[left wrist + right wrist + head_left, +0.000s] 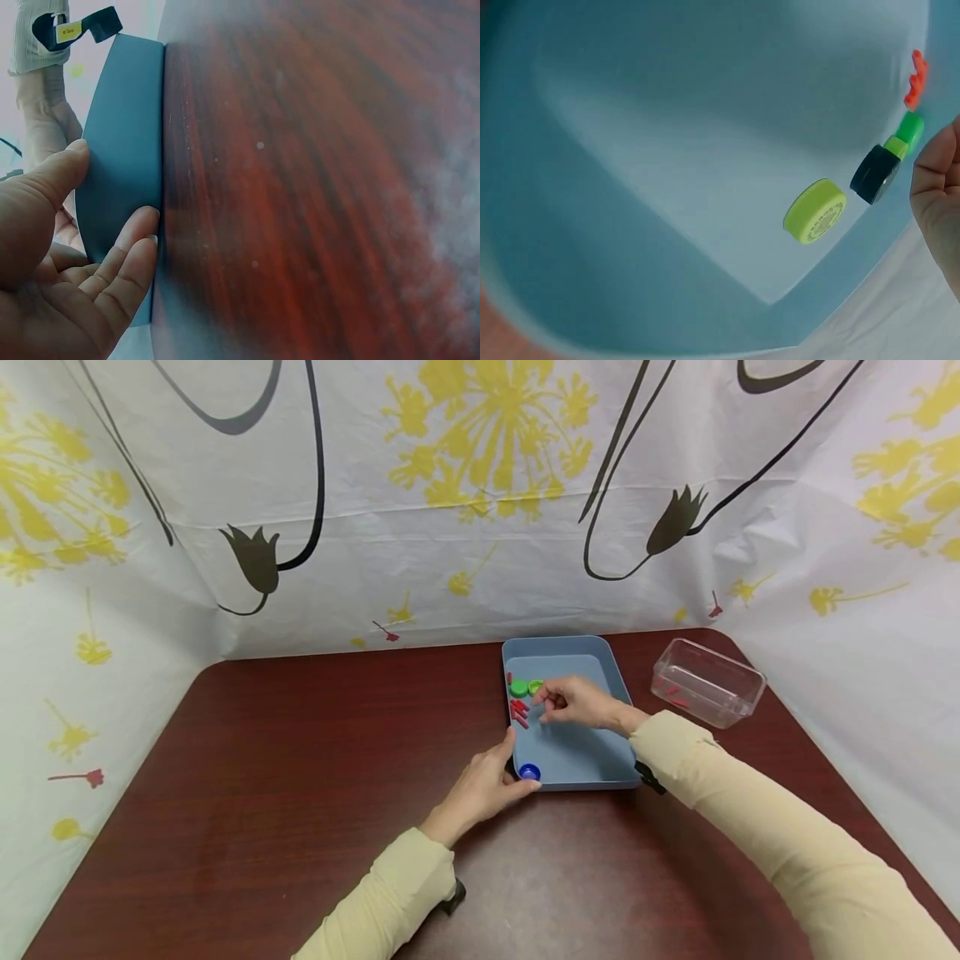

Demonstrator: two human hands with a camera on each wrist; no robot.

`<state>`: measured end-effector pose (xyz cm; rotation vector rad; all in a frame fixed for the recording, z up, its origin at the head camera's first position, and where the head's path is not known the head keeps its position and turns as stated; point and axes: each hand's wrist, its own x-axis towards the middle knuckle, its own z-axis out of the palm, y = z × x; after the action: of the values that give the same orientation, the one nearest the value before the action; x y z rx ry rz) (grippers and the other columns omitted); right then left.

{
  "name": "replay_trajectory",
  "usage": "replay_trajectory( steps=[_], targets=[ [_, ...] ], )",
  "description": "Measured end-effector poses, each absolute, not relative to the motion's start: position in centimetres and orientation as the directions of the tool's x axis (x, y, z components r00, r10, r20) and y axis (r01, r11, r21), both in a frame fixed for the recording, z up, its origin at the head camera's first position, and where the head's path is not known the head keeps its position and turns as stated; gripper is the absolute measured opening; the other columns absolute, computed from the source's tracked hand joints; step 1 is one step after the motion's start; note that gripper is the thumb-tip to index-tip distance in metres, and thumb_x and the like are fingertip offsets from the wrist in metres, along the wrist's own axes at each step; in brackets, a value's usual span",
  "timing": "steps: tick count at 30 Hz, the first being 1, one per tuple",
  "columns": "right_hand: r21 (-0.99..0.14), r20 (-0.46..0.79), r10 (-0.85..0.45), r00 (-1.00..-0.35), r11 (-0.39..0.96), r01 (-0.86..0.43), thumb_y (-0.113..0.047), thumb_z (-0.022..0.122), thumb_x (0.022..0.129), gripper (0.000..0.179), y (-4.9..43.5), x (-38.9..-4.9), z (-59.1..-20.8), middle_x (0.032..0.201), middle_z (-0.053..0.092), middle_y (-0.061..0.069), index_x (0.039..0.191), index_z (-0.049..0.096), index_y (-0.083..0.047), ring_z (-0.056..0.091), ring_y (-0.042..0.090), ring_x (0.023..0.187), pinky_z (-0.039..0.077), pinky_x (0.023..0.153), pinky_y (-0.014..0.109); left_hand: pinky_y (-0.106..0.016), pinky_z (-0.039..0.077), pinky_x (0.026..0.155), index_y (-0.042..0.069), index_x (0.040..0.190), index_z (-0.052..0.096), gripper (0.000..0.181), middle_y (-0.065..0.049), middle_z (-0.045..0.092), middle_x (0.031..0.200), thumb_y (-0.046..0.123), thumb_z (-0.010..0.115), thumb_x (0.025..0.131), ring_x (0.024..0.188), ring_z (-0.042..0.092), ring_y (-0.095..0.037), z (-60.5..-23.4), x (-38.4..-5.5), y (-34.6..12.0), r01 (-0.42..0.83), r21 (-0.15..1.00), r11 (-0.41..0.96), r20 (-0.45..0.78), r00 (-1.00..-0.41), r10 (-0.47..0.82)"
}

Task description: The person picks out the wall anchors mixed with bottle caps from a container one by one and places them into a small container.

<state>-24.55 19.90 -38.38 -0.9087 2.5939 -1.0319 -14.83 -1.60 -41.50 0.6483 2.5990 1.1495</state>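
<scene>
My left hand (483, 783) holds the near left corner of a blue-grey tray (585, 781). In the left wrist view its thumb lies at the rim and its fingers press the outer wall. My right hand (579, 702) is over the tray, fingers bent and thumb apart from them, with nothing visible between. Beside its fingertips lie small red sticks (521, 713), a green cap (519, 688) and a yellow-green cap (814, 211). A dark cap (875, 174) shows in the right wrist view. A blue cap (529, 772) sits in the corner by my left hand.
A clear plastic box (708, 685) with a few red pieces inside stands right of the tray on the dark red wooden table (300, 760). A patterned white curtain (360, 527) hangs around the table's back and sides.
</scene>
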Motion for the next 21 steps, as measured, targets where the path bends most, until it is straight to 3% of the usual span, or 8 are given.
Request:
replay_trajectory(
  steps=[11, 21],
  targets=[
    [-0.624, -0.059, -0.682, -0.729, 0.595, -0.507, 0.000, 0.070, 0.082, 0.021, 18.5, -25.0, -37.7, 0.075, 0.057, 0.004, 0.101, 0.062, 0.005, 0.049, 0.010, 0.065, 0.042, 0.061, 0.024, -0.022, 0.048, 0.065, 0.001, 0.149, 0.017, 0.088, -0.016, 0.051, 0.132, 0.038, 0.067, 0.086, 0.073, 0.062, -0.006, -41.6, -14.9, -1.6, 0.300, 0.744, 0.597, -0.027, -0.880, 0.475],
    [-0.582, -0.090, -0.693, -0.715, 0.619, -0.527, 0.001, 0.072, 0.080, 0.021, 17.3, -25.4, -39.0, 0.077, 0.060, 0.005, 0.098, 0.061, 0.001, 0.054, 0.010, 0.068, 0.046, 0.064, 0.025, -0.021, 0.048, 0.066, 0.001, 0.149, 0.016, 0.088, -0.017, 0.053, 0.129, 0.035, 0.068, 0.086, 0.073, 0.063, -0.007, -41.5, -14.8, -1.6, 0.302, 0.753, 0.585, -0.023, -0.876, 0.482]
  ],
)
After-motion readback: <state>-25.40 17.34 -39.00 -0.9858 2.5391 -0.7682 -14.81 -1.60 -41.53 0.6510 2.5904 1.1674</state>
